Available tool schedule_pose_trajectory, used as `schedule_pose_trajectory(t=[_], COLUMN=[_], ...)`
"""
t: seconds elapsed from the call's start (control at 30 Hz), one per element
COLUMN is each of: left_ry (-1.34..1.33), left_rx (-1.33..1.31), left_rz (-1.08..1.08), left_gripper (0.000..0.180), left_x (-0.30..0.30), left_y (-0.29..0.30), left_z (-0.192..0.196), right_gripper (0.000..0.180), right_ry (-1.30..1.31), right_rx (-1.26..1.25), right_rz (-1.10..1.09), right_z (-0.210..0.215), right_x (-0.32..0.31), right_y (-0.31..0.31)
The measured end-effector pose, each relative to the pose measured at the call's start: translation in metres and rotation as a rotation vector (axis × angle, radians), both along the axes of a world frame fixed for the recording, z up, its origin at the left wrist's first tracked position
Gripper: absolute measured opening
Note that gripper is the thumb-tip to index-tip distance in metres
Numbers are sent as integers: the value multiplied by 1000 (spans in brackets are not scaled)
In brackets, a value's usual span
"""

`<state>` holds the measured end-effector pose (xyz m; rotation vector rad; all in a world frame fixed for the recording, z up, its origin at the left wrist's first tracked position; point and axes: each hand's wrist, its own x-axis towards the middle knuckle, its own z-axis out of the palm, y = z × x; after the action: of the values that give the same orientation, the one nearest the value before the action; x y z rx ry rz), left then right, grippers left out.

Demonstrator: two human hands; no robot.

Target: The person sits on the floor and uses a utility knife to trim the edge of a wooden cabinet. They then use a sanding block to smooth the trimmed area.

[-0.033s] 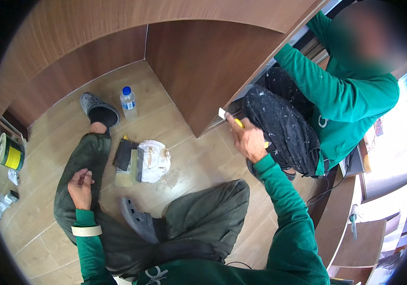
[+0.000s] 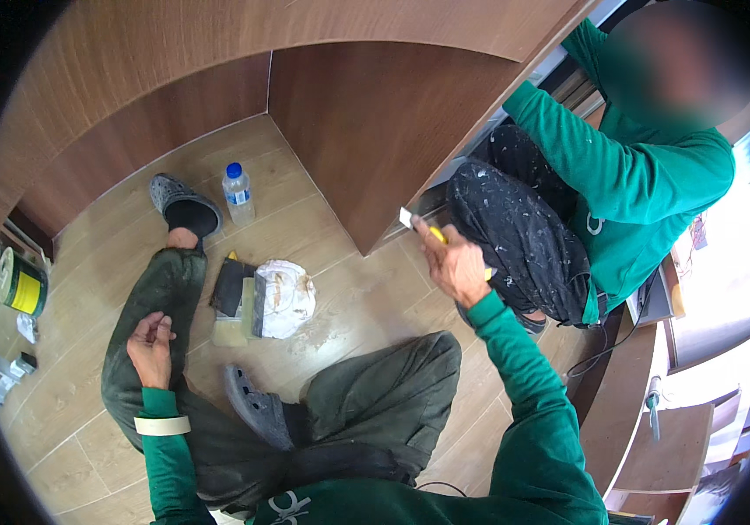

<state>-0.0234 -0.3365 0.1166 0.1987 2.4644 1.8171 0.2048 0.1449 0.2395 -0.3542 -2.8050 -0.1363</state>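
My right hand (image 2: pixel 461 269) is closed round a putty knife with a yellow handle (image 2: pixel 438 234); its small pale blade (image 2: pixel 406 217) points up and left, near the lower corner of the brown wood panel (image 2: pixel 366 157). My left hand (image 2: pixel 151 348) rests on my left leg with fingers curled and thumb and fingertips together; whatever they hold, if anything, is too small to tell. Between my legs on the floor lie a white bag smeared with filler (image 2: pixel 287 299), a wide scraper blade (image 2: pixel 259 306), a dark flat piece (image 2: pixel 233 287) and a pale yellowish flat piece (image 2: pixel 233 332).
A co-worker in a green sleeve (image 2: pixel 624 166) and paint-spotted dark trousers (image 2: pixel 515 214) squats at the right, beside the panel. A blue-capped water bottle (image 2: pixel 238 197) stands by my left foot. At far left is a green and yellow can (image 2: pixel 23 284); a black cable (image 2: pixel 598 354) lies at right.
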Motion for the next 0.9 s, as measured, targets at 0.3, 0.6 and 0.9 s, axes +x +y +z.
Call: schedule_pose_trajectory(t=[0.3,0.6,0.9], left_ry=[114,240,440], left_rx=[233,78,23], left_rz=[-316,-515,-377], left_gripper=[18,90,90], left_x=[48,81,148], left_y=[148,375,449], left_z=[65,76,146], right_gripper=[50,29,21], right_ry=[489,969,926], right_rx=[-1326,-2180,-2234], right_rz=[-268,-364,-350], right_z=[-92,-166,-177], right_x=[57,87,92], right_y=[-36,-61,-45])
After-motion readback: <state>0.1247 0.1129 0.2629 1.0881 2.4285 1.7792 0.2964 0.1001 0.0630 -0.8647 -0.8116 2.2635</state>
